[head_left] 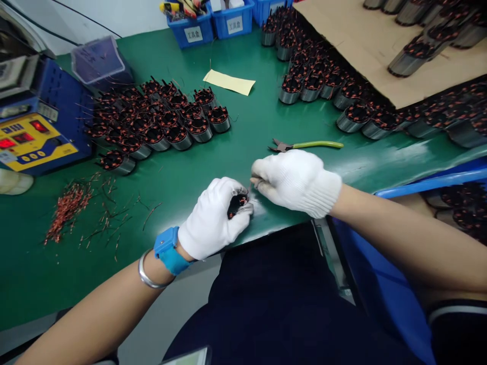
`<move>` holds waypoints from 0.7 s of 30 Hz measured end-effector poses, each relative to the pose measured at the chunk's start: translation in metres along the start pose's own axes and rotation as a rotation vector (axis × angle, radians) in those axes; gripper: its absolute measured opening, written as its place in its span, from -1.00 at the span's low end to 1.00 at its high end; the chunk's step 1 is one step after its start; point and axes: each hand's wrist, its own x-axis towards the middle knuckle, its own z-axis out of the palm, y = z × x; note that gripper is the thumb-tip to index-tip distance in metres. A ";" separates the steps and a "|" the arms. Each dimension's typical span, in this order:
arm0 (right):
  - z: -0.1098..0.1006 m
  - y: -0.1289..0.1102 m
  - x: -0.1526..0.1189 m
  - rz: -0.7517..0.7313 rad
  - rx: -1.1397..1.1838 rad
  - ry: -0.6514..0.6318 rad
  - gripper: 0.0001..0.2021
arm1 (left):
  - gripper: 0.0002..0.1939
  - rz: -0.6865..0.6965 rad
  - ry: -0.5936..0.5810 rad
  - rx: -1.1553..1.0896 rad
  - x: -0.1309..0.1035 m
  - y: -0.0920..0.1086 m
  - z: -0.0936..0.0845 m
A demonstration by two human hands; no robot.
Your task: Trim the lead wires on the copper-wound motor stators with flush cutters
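Note:
My left hand (215, 218), in a white glove, is wrapped round a motor stator (238, 203) at the table's near edge. Only the stator's dark top and some copper windings show between thumb and fingers. To its right, my gloved right hand (292, 180) is closed in a pinch at the stator's side. A thin wire end seems to lie at the fingertips, though too small to make out surely. Just beyond the right hand lie cutting pliers (308, 145) with green handles, touched by neither hand.
Several wound stators (163, 119) stand in rows at the left; more stators (312, 86) stand at the right beside a cardboard sheet (342, 35). Copper wire scraps (70, 208) lie near a blue soldering station (45, 121). Blue boxes (192, 30) stand at the back. A blue crate (429, 181) is at right.

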 end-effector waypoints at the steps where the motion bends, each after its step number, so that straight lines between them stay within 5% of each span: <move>1: 0.004 0.003 0.004 0.020 0.048 -0.002 -0.71 | -0.84 -0.009 0.019 0.004 0.001 0.000 0.001; 6: 0.003 0.012 0.004 0.135 0.432 0.070 -0.69 | -0.88 -0.044 0.115 0.009 0.004 0.003 0.008; 11: -0.010 0.009 -0.004 0.272 0.545 0.007 -0.10 | -0.90 -0.061 0.138 -0.045 0.006 0.003 0.009; 15: -0.009 0.002 -0.008 0.160 0.463 -0.124 -0.35 | -0.91 -0.064 0.118 -0.094 0.006 0.003 0.008; 17: -0.007 -0.001 -0.009 0.109 0.437 -0.072 -0.41 | -0.91 -0.065 0.112 -0.116 0.007 0.003 0.007; 21: -0.009 -0.001 -0.006 0.078 0.388 0.191 -0.18 | -0.88 -0.075 0.123 -0.142 0.008 0.004 0.006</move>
